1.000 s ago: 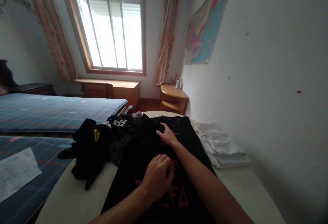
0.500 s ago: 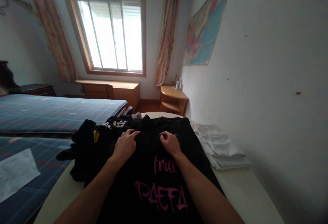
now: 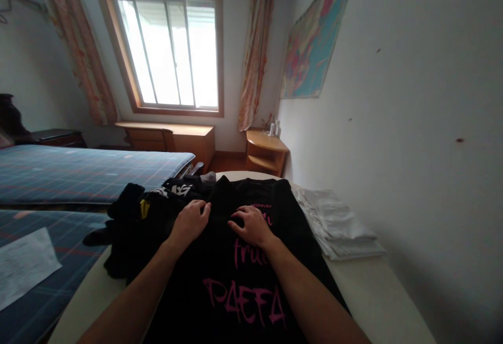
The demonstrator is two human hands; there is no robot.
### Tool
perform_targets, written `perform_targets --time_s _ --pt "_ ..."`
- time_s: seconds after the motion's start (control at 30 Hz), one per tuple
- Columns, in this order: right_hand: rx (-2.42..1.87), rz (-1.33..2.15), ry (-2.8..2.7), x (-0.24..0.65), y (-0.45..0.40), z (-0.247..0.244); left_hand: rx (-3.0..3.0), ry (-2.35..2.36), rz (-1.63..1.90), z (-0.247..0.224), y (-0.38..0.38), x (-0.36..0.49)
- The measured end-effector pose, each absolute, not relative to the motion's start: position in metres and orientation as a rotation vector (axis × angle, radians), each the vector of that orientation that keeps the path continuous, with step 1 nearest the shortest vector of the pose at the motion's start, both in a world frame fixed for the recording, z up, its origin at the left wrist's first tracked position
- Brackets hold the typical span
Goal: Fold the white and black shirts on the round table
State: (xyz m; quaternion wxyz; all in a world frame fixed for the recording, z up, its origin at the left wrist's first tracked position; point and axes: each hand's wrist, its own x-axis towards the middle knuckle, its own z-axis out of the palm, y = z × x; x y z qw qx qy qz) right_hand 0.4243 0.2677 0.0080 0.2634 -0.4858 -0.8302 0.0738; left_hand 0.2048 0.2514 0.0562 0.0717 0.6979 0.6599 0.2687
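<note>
A black garment [image 3: 243, 276] with pink lettering lies spread over the round table. My left hand [image 3: 190, 222] is on its left part, fingers bent together near a dark fold; whether cloth is pinched there is hard to see. Over the middle, beside the lettering, my right hand [image 3: 251, 225] rests with thumb and fingers apart and nothing between them. Small pink print shows just beyond its fingers. Left of my left hand is a heap of dark clothes [image 3: 133, 239] with white and yellow prints.
Folded white cloths [image 3: 338, 226] are stacked at the right of the pale table [image 3: 377, 286]. Plaid mattresses [image 3: 94, 168] stand at the left, with a paper sheet [image 3: 27, 265] on the nearer one. A wall borders the right side.
My right hand has moved slightly left and its fingers have spread, uncovering pink print. My left hand's extended finger has curled in.
</note>
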Motion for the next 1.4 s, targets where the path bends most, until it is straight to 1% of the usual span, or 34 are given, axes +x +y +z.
perform_targets --time_s 0.17,0.37,0.6,0.8,0.9,1.03,1.2,1.3,1.4 --pt "-1.234 0.212 -2.232 0.424 0.268 0.008 2.146 1.952 0.869 0.049 0.251 0.206" --pt "-1.235 0.300 -2.146 0.424 0.272 0.005 2.400 1.655 0.932 0.049 0.243 0.222" --pt "-1.184 0.496 -1.783 0.424 0.283 0.002 2.618 1.313 0.708 0.053 0.224 0.245" --pt "-1.165 0.393 -1.751 0.426 0.286 0.001 2.687 1.191 0.523 0.045 0.215 0.254" --pt "-1.230 0.377 -1.779 0.427 0.288 -0.001 2.722 1.157 0.467 0.041 0.215 0.256" --pt "-1.313 0.455 -1.799 0.427 0.287 -0.003 2.688 1.323 0.541 0.049 0.216 0.252" --pt "-1.271 0.508 -1.770 0.427 0.286 0.000 2.352 1.891 0.862 0.068 0.228 0.232" --pt "-1.327 0.476 -1.806 0.426 0.285 -0.002 2.113 2.130 0.768 0.069 0.238 0.219" --pt "-1.440 0.363 -1.872 0.426 0.284 -0.005 1.996 2.199 0.642 0.063 0.245 0.212"
